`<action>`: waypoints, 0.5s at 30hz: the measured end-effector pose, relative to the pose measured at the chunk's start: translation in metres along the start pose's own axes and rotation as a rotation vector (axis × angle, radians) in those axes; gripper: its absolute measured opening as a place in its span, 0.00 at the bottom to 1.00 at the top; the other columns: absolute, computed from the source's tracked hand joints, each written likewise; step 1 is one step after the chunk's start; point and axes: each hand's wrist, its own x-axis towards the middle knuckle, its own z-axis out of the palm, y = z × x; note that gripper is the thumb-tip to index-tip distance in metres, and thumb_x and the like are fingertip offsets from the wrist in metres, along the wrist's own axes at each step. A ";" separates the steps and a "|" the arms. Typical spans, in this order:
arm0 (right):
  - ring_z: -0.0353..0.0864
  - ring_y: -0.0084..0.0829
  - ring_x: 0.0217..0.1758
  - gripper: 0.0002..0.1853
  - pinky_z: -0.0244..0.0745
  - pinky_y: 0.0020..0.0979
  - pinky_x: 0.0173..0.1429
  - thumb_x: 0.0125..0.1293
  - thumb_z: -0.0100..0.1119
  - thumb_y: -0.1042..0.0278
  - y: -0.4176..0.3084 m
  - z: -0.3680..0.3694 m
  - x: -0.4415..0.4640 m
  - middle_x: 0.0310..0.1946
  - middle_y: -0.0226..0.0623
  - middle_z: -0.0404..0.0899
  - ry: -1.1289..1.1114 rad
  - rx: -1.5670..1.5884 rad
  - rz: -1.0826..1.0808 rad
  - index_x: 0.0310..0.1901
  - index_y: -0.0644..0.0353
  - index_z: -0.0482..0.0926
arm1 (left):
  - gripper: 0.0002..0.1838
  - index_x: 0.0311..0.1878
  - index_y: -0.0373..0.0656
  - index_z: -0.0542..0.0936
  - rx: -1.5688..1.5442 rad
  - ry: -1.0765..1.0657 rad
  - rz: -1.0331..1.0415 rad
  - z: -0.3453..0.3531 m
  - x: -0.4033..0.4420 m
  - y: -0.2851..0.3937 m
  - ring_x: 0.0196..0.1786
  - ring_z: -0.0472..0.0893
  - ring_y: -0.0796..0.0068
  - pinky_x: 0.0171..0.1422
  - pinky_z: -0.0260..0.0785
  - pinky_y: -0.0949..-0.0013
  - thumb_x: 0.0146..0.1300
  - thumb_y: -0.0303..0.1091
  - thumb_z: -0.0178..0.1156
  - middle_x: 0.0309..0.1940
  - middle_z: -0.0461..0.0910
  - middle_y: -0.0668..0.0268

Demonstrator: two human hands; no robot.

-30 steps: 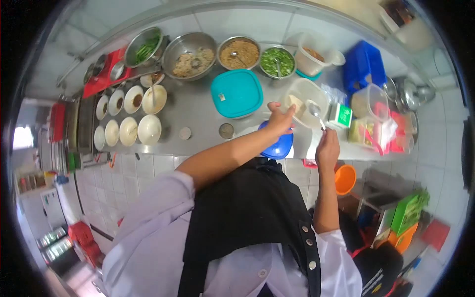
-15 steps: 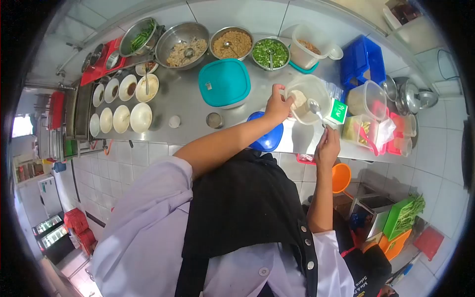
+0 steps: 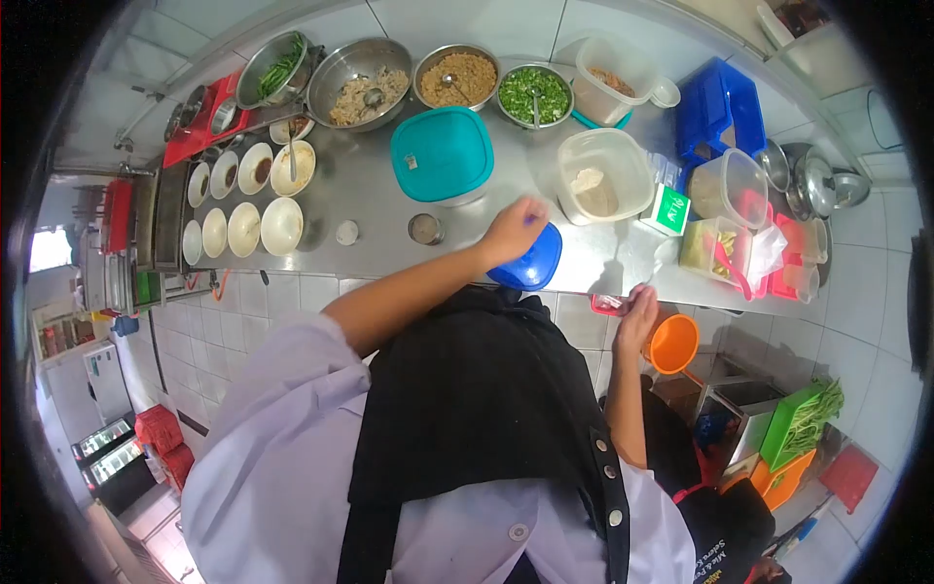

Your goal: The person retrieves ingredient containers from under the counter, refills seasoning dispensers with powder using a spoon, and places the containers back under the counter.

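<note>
My right hand [image 3: 637, 313] is at the front edge of the steel counter, its fingers closed on a spoon [image 3: 663, 257]. The spoon looks smeared by motion, its bowl over the counter. My left hand [image 3: 516, 232] is over the upper left edge of a blue lid [image 3: 529, 261]. Its fingers are curled and blurred, and whether they grip the lid cannot be made out. Beyond the hands stands a clear plastic tub [image 3: 623, 198] with pale powder [image 3: 592, 192] inside. A green and white box [image 3: 667, 208] is just right of the tub.
A teal-lidded container [image 3: 443, 156] stands left of the tub. Bowls of chopped greens [image 3: 534, 94] and brown crumbly food [image 3: 457, 78] line the wall. Several white bowls [image 3: 281, 226] are at the left. Clear containers [image 3: 728, 190] and a blue basket [image 3: 718, 107] crowd the right.
My left hand has let go of the tub's side and moved left and down to the blue lid. My right hand has drawn the spoon out of the tub, down and right.
</note>
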 end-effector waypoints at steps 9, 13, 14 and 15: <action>0.71 0.24 0.27 0.23 0.68 0.32 0.34 0.90 0.51 0.46 0.118 0.046 -0.051 0.29 0.28 0.75 -0.110 -0.404 0.205 0.44 0.60 0.77 | 0.24 0.56 0.41 0.89 -0.253 -0.212 -0.961 -0.056 -0.124 -0.098 0.48 0.92 0.64 0.52 0.82 0.59 0.74 0.54 0.73 0.48 0.93 0.56; 0.81 0.35 0.34 0.26 0.77 0.41 0.46 0.82 0.68 0.46 0.108 0.094 -0.054 0.31 0.38 0.84 -0.128 -0.657 0.183 0.46 0.68 0.79 | 0.25 0.58 0.43 0.88 0.326 -0.261 -0.612 -0.054 -0.117 -0.048 0.46 0.90 0.56 0.48 0.81 0.57 0.71 0.54 0.75 0.48 0.90 0.58; 0.84 0.35 0.39 0.26 0.79 0.41 0.48 0.79 0.71 0.46 0.103 0.098 -0.056 0.34 0.41 0.85 -0.144 -0.643 0.183 0.47 0.68 0.79 | 0.24 0.57 0.44 0.87 0.469 -0.275 -0.362 -0.054 -0.115 -0.043 0.47 0.89 0.55 0.48 0.80 0.56 0.69 0.52 0.76 0.48 0.89 0.59; 0.87 0.35 0.44 0.27 0.80 0.40 0.51 0.76 0.75 0.46 0.104 0.099 -0.058 0.38 0.43 0.87 -0.162 -0.629 0.185 0.48 0.69 0.79 | 0.24 0.57 0.46 0.86 0.633 -0.250 -0.111 -0.054 -0.114 -0.040 0.47 0.88 0.54 0.48 0.79 0.55 0.67 0.51 0.77 0.49 0.88 0.60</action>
